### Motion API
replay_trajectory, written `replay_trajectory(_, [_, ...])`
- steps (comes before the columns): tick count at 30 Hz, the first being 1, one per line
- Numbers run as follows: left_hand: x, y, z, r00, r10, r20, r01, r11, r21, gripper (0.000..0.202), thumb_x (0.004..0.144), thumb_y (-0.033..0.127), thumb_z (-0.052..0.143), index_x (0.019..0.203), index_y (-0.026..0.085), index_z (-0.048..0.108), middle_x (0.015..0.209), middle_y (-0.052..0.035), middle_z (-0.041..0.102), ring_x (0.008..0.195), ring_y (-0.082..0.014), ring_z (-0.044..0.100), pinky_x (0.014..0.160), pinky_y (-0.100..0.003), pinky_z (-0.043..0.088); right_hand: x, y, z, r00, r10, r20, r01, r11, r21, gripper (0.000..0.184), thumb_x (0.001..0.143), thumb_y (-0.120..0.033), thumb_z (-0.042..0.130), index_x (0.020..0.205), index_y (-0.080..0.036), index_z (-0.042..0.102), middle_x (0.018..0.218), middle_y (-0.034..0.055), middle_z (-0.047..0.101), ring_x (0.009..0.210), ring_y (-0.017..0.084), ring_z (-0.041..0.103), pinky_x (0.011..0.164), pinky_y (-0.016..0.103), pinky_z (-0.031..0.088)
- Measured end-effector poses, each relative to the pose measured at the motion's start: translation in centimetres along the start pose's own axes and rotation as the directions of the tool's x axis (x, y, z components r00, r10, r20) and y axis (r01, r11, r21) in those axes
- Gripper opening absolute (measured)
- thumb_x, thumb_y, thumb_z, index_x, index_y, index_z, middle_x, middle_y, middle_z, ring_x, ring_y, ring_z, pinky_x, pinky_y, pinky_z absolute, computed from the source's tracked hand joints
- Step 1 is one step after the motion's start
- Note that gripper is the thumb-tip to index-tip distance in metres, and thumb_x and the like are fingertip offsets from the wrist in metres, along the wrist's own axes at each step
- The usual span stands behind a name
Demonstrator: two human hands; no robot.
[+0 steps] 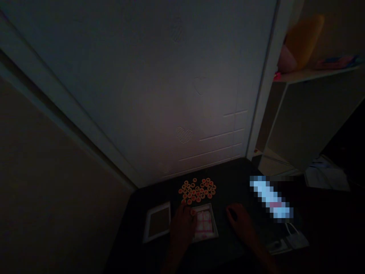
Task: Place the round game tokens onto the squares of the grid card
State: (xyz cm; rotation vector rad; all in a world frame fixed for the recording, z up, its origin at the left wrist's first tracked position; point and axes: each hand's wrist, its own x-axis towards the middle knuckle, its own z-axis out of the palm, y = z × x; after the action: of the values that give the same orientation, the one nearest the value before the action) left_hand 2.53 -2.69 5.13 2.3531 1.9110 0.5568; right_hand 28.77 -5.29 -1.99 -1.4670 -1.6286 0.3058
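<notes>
Several round Chinese chess pieces (197,193) with coloured markings lie loosely grouped on the dark tabletop by the white panel. My left hand (181,225) is closed on one Chinese chess piece (193,212) at its fingertips, above the left edge of a shallow box (215,224). Inside that box lies a white and pink patterned sheet or packet (203,222), partly hidden by the hand. To the right of the box, my right hand (238,219) rests on the table, its fingers curled in, a dark gap beside the thumb and nothing visible in it.
A pale-rimmed box lid or tray (145,228) lies left of my left hand. A bright, blurred-out object (270,198) is at the table's right, with a cable and a pale item (296,240) below it. A white panel (182,95) stands behind; shelves (308,76) are on the right.
</notes>
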Motion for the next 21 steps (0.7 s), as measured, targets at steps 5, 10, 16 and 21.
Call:
replay_trajectory(5, [0.7,-0.9,-0.9,0.997,-0.013,-0.07,0.008,0.998,-0.061,0.02,0.093,0.031,0.051,0.099,0.022,0.067,0.121,-0.0097,0.065,0.111,-0.0257,0.063,0.095,-0.04,0.051,0.0,0.0,0.0,1.0,-0.007,-0.007,0.007,1.0,-0.005,0.022,0.098,-0.034,0.051,0.098,-0.023,0.07,0.093,0.0084,0.072,0.089,0.024,0.066,0.082,0.038,0.053])
replay_trajectory(10, [1.1,-3.7,-1.7,0.994,0.031,-0.104,-0.027,0.999,0.039,0.026,0.095,0.034,0.046,0.097,0.02,0.068,0.105,-0.0094,0.069,0.1,-0.0266,0.064,0.091,-0.042,0.05,0.0,0.1,0.1,1.0,-0.021,-0.006,0.021,1.0,-0.019,0.02,0.098,-0.032,0.052,0.098,-0.023,0.069,0.093,0.0076,0.072,0.089,0.024,0.066,0.083,0.038,0.053])
replay_trajectory(16, [0.3,-4.8,-2.1,0.99,0.128,0.059,-0.135,0.981,0.141,0.025,0.095,0.029,0.047,0.092,0.022,0.07,0.097,-0.0069,0.069,0.097,-0.0244,0.061,0.089,-0.039,0.045,0.0,0.1,0.1,0.999,-0.016,-0.03,0.015,0.999,-0.036,0.017,0.097,-0.031,0.054,0.096,-0.023,0.069,0.092,0.0071,0.072,0.088,0.024,0.067,0.082,0.038,0.053])
replay_trajectory(21, [0.1,-4.8,-1.8,0.989,0.13,0.074,-0.141,0.975,0.17,0.029,0.097,0.028,0.043,0.092,0.021,0.07,0.095,-0.0071,0.069,0.097,-0.0247,0.061,0.093,-0.041,0.042,-0.1,0.4,0.2,1.0,-0.014,0.008,0.014,1.0,-0.026,0.018,0.097,-0.031,0.053,0.098,-0.023,0.069,0.094,0.0076,0.072,0.089,0.024,0.067,0.083,0.038,0.053])
